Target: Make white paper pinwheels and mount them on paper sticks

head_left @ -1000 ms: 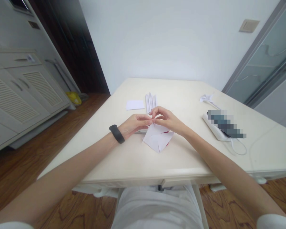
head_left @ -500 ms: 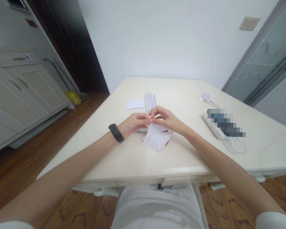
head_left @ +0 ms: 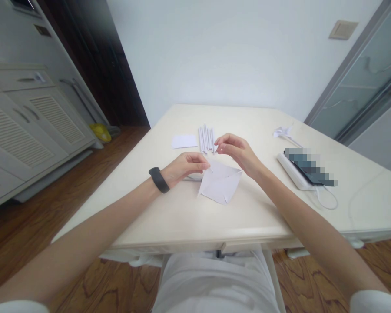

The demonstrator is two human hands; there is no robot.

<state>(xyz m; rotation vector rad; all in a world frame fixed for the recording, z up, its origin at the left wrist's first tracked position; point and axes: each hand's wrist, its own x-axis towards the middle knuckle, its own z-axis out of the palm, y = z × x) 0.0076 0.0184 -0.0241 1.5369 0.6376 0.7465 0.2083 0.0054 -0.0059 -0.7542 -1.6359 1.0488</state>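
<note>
The right hand (head_left: 237, 152) has lifted off the folded paper (head_left: 220, 182), fingers pinched on nothing; the left hand (head_left: 184, 167) pins its corner mid-frame. Light, crease-prone; best held by edges.

left arm: enters from the lower left of the frame, bare forearm running up and right toward the centre.
left wrist: carries a dark band (head_left: 159, 179), just left of centre.
left hand (head_left: 185, 167): low, just left of centre, fingers curled and drawn together, their tips pinched at the hand's right end.
right arm: enters from the lower right corner, forearm slanting up and left.
right hand (head_left: 239, 151): a little above and to the right of the left hand, apart from it, wrist bent, fingers gathered with tips pointing left.
sleeves: short and white, at both bottom corners.
</note>
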